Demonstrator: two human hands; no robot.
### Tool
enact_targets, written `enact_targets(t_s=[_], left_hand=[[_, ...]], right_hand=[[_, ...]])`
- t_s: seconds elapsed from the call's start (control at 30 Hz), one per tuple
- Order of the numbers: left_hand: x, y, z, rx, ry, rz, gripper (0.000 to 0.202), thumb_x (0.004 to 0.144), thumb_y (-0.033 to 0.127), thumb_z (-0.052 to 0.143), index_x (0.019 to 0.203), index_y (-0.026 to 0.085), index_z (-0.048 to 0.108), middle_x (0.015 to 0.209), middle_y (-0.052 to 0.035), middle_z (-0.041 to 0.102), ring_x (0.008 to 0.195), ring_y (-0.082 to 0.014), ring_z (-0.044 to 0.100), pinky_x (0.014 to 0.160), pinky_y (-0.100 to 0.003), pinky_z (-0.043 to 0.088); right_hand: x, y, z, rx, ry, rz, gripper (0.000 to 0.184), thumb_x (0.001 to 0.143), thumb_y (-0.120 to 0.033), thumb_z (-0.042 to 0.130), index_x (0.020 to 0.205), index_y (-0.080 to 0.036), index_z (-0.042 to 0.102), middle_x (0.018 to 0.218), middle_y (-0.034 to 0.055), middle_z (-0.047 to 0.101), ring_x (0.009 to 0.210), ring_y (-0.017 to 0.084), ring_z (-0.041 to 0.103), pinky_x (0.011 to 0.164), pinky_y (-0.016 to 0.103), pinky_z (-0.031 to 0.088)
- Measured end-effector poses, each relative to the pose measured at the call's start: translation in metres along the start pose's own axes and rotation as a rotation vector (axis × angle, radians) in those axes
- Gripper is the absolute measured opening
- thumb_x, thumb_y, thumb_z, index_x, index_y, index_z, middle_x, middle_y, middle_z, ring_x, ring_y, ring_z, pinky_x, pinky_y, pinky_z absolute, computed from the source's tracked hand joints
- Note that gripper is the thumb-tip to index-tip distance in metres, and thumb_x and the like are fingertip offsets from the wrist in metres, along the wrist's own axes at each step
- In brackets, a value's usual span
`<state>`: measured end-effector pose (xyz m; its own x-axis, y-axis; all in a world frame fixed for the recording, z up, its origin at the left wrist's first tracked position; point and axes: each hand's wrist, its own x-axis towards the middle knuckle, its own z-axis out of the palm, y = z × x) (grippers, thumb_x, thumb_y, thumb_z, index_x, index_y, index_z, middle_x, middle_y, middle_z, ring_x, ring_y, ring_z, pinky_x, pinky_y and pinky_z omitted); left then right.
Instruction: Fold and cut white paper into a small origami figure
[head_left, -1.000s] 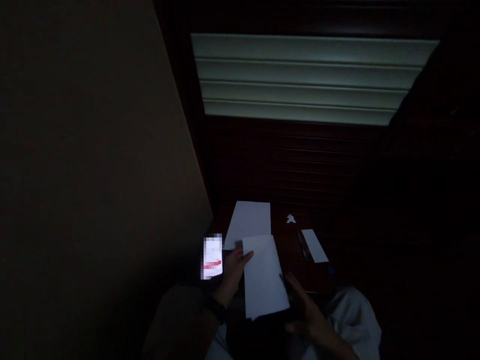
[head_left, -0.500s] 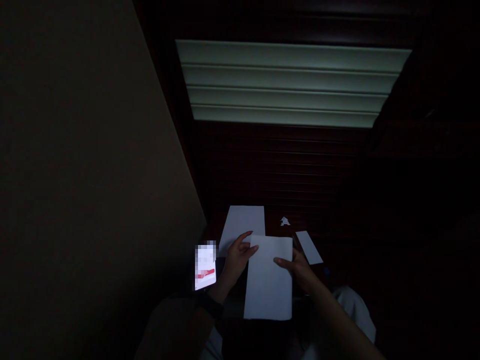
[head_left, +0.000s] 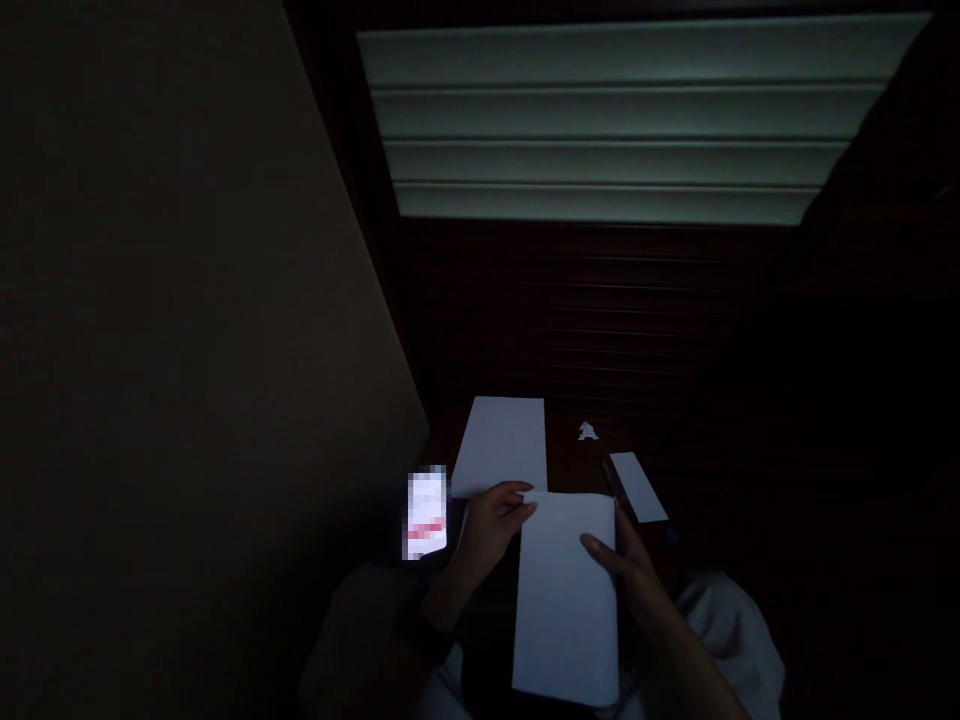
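Note:
Between my hands is a folded sheet of white paper (head_left: 566,600), held up over my lap with its rounded fold on the right. My left hand (head_left: 491,525) pinches its upper left corner between thumb and fingers. On the right edge, my right hand (head_left: 626,565) grips the sheet, thumb on the front face and the other fingers mostly hidden behind. Beyond them a flat white sheet (head_left: 502,440) lies on the dark table. A narrow white paper strip (head_left: 639,487) rests at the right, and a small folded white paper piece (head_left: 588,431) sits farther back.
A lit phone (head_left: 426,515) with a blurred screen stands left of my left hand. Beside the strip lies a dark slender object (head_left: 607,472), and a small blue item (head_left: 673,536) is near the table's right side. A plain wall (head_left: 225,300) rises at the left; slatted panels (head_left: 600,110) face me.
The folded sheet has come lower and nearer to me, both hands still on it. My left hand now pinches right at its upper left corner. The whole view has shifted slightly.

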<state>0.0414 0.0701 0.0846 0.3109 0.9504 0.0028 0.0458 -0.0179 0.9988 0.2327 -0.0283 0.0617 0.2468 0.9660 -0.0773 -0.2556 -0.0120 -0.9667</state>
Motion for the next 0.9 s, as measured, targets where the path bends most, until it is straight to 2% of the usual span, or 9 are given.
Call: enact_targets(t_s=[0.07, 0.13, 0.37, 0.47, 0.57, 0.67, 0.9], left_hand=[[-0.001, 0.002, 0.000, -0.010, -0.017, -0.002, 0.034, 0.069, 0.034, 0.070, 0.099, 0.018, 0.067, 0.078, -0.0033, 0.064, 0.075, -0.0195, 0.065, 0.062, -0.025, 0.052], [-0.002, 0.003, 0.001, -0.020, -0.023, -0.017, 0.035, 0.069, 0.034, 0.070, 0.099, 0.018, 0.068, 0.079, -0.0037, 0.064, 0.076, -0.0198, 0.065, 0.062, -0.026, 0.052], [0.000, 0.005, 0.005, -0.034, -0.010, -0.045, 0.029, 0.067, 0.033, 0.071, 0.092, 0.018, 0.068, 0.078, -0.0034, 0.064, 0.072, -0.0193, 0.065, 0.060, -0.026, 0.052], [0.000, 0.007, 0.005, -0.015, 0.000, -0.041, 0.030, 0.066, 0.033, 0.071, 0.092, 0.018, 0.069, 0.079, -0.0038, 0.065, 0.073, -0.0194, 0.065, 0.060, -0.025, 0.052], [-0.001, 0.009, 0.005, -0.007, 0.009, -0.035, 0.032, 0.066, 0.034, 0.072, 0.093, 0.018, 0.069, 0.082, -0.0050, 0.066, 0.075, -0.0201, 0.065, 0.061, -0.025, 0.052], [-0.002, 0.009, 0.004, -0.039, -0.003, -0.047, 0.035, 0.066, 0.035, 0.072, 0.096, 0.017, 0.069, 0.083, -0.0059, 0.066, 0.075, -0.0210, 0.065, 0.061, -0.027, 0.054], [-0.002, 0.012, 0.004, -0.033, 0.000, -0.016, 0.036, 0.067, 0.036, 0.072, 0.098, 0.018, 0.068, 0.080, -0.0055, 0.067, 0.073, -0.0211, 0.066, 0.059, -0.028, 0.054]], right_hand=[[0.004, -0.010, 0.000, -0.086, 0.072, -0.117, 0.067, 0.075, -0.038, 0.067, 0.134, -0.028, 0.036, 0.133, 0.0077, 0.048, 0.117, 0.028, 0.048, 0.094, 0.042, 0.041], [0.010, -0.017, 0.000, -0.207, 0.106, -0.199, 0.069, 0.073, -0.039, 0.068, 0.133, -0.027, 0.038, 0.136, 0.0073, 0.044, 0.121, 0.028, 0.043, 0.099, 0.041, 0.037], [0.021, -0.034, 0.000, -0.473, 0.174, -0.306, 0.053, 0.068, -0.045, 0.070, 0.114, -0.024, 0.056, 0.116, 0.0072, 0.058, 0.106, 0.027, 0.052, 0.091, 0.040, 0.041], [0.024, -0.040, 0.000, -0.518, 0.132, -0.269, 0.035, 0.069, -0.049, 0.068, 0.090, -0.021, 0.065, 0.095, 0.0067, 0.065, 0.088, 0.025, 0.057, 0.078, 0.035, 0.046], [0.026, -0.041, -0.003, -0.533, 0.107, -0.200, 0.033, 0.071, -0.052, 0.065, 0.074, -0.019, 0.065, 0.075, 0.0044, 0.065, 0.069, 0.020, 0.057, 0.059, 0.028, 0.045], [0.026, -0.041, -0.006, -0.523, 0.118, -0.145, 0.034, 0.070, -0.052, 0.065, 0.069, -0.018, 0.063, 0.064, 0.0008, 0.060, 0.057, 0.016, 0.051, 0.048, 0.024, 0.039], [0.022, -0.042, -0.005, -0.473, 0.167, -0.097, 0.036, 0.066, -0.053, 0.067, 0.072, -0.018, 0.063, 0.057, -0.0009, 0.055, 0.049, 0.013, 0.046, 0.040, 0.022, 0.034]])
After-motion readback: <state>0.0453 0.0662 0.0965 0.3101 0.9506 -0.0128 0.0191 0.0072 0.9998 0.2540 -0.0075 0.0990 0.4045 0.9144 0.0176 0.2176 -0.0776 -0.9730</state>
